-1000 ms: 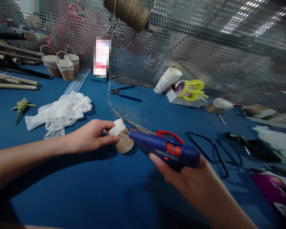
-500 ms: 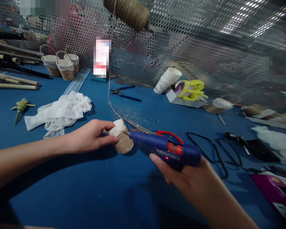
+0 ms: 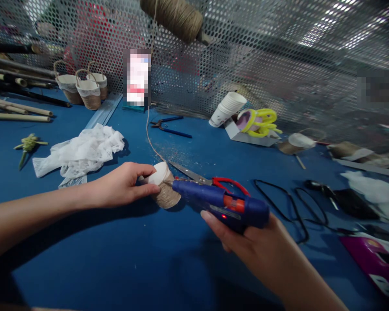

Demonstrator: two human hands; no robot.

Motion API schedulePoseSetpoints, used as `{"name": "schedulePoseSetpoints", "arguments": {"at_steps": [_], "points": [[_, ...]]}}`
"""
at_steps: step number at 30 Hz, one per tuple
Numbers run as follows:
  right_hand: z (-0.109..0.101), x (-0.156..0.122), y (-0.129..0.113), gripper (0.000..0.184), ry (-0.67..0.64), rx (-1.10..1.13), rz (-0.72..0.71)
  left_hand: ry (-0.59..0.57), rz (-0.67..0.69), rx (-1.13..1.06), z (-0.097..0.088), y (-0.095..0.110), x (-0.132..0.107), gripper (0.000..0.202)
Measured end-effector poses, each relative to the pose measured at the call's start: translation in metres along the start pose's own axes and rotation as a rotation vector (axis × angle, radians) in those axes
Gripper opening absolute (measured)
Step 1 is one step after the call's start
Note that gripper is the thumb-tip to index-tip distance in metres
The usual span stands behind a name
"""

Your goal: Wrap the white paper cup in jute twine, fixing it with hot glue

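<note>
My left hand (image 3: 132, 185) pinches the rim of a small paper cup (image 3: 168, 194), tilted on its side and wrapped in brown twine (image 3: 150, 140) over much of its outside. That twine runs up to a large spool (image 3: 175, 19) above. In my right hand (image 3: 243, 242) is a blue glue gun (image 3: 210, 198) with an orange part and a lit red light. Its nozzle is at the cup's twine-wrapped side. Red-handled scissors (image 3: 194, 175) lie just behind the gun, partly covered by it.
Blue-handled pliers (image 3: 171, 127), white lace (image 3: 87, 151) and a black cord (image 3: 291, 207) lie on the blue table (image 3: 116, 259). Three handled baskets (image 3: 89, 90) stand at back left, near bamboo sticks (image 3: 19, 114). Stacked paper cups (image 3: 227, 108) lean before a perforated metal panel (image 3: 278, 65).
The glue gun in my right hand has shifted slightly left, its nozzle moving along the cup's side. My left hand and the cup stay nearly still.
</note>
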State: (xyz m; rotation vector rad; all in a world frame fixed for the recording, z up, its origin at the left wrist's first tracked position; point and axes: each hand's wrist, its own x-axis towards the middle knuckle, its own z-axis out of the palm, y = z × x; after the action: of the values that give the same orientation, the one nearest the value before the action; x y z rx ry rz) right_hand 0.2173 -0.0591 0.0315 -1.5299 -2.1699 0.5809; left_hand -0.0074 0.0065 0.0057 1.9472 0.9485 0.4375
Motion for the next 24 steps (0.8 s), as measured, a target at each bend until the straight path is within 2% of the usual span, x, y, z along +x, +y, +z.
{"name": "schedulePoseSetpoints", "arguments": {"at_steps": [15, 24], "points": [[0.0003, -0.0006, -0.0006, 0.015, 0.023, -0.004, 0.012, -0.007, -0.002, 0.014, -0.0001, 0.0003, 0.0001, 0.023], [0.0019, -0.0024, -0.0015, 0.023, -0.007, -0.013, 0.023, -0.003, 0.006, 0.014, -0.0003, -0.0006, 0.0008, 0.023]]}}
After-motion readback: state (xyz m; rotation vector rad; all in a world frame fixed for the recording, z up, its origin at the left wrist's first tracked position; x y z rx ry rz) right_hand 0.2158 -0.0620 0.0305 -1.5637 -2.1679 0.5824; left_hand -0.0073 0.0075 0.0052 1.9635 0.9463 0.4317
